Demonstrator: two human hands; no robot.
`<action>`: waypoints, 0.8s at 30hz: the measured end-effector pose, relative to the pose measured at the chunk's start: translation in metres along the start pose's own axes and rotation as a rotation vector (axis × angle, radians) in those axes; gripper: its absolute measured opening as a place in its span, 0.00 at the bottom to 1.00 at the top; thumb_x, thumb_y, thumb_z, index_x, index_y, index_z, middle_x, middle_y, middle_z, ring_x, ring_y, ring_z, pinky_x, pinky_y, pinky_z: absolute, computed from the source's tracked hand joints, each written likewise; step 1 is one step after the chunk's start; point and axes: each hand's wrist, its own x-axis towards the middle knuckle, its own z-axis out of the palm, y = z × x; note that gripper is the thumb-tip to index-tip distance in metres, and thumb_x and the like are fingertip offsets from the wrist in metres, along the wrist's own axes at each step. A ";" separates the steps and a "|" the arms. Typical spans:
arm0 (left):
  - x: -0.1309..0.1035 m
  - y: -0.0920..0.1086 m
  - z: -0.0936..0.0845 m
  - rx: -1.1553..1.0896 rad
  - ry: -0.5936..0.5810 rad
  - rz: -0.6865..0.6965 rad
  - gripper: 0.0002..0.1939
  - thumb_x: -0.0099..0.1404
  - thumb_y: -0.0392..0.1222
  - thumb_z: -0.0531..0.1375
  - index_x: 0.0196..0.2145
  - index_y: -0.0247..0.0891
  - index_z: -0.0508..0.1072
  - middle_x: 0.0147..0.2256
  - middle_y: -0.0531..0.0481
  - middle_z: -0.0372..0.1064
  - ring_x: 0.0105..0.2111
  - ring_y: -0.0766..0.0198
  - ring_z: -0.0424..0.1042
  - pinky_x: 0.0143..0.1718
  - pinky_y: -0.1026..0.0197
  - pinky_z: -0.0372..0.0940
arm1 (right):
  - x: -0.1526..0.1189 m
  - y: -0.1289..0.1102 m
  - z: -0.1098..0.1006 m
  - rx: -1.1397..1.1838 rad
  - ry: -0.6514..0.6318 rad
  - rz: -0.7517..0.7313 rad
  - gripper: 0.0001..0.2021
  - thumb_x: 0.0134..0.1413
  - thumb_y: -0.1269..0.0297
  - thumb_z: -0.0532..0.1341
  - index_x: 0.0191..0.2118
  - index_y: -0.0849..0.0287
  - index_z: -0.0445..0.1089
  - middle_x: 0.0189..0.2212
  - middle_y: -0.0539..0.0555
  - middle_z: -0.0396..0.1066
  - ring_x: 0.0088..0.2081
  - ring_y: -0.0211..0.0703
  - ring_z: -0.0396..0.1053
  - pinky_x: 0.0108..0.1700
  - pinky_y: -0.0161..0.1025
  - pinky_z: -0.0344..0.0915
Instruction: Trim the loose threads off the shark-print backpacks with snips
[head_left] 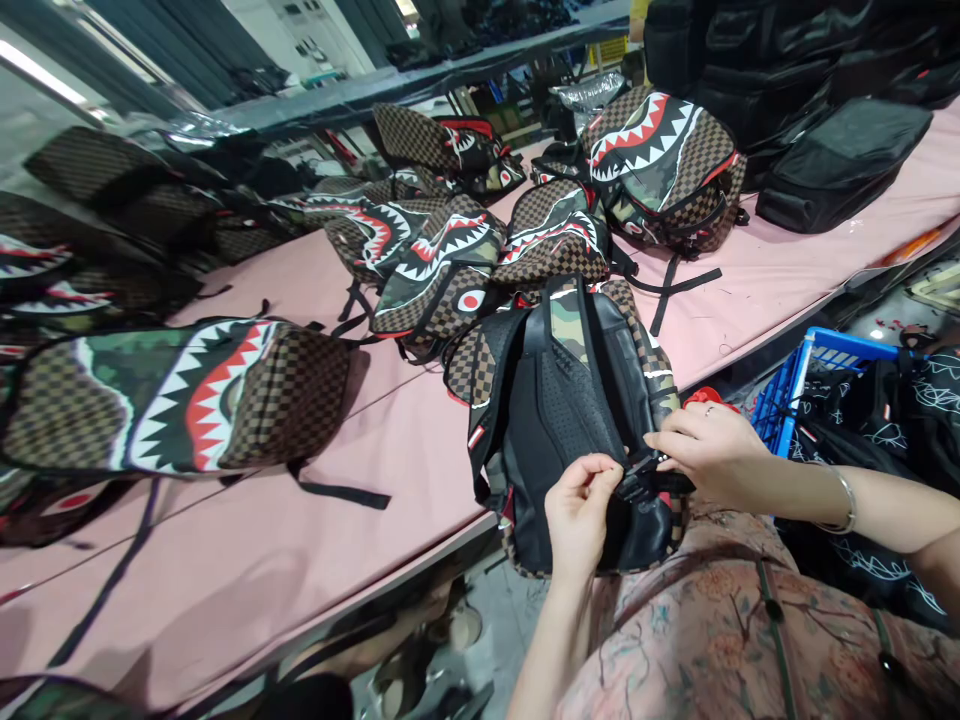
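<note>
A backpack [570,400] with brown checkered and camouflage sides lies at the table's front edge, its black padded back and shoulder straps facing up. My left hand [577,505] is closed in a pinch at the near end of a black shoulder strap [637,478], beside a dark buckle or fold I cannot make out clearly. Opposite it, my right hand [701,450], with a ring and a bracelet, has its fingers closed on the same strap at the bag's right side. Just behind the right hand is a red object [709,397], mostly hidden.
Several shark-mouth backpacks [450,250] are piled behind on the pink table [405,430]; another backpack [187,400] lies on the left. Black bags [844,165] stand at the back right. A blue crate [795,390] with black patterned bags is on my right.
</note>
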 end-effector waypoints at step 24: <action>0.012 0.007 -0.003 -0.607 0.077 -0.406 0.17 0.48 0.49 0.65 0.20 0.32 0.68 0.20 0.55 0.60 0.18 0.75 0.58 0.21 0.68 0.60 | -0.008 0.015 0.027 0.609 0.009 0.157 0.16 0.51 0.57 0.59 0.45 0.58 0.65 0.37 0.54 0.70 0.37 0.40 0.66 0.38 0.35 0.61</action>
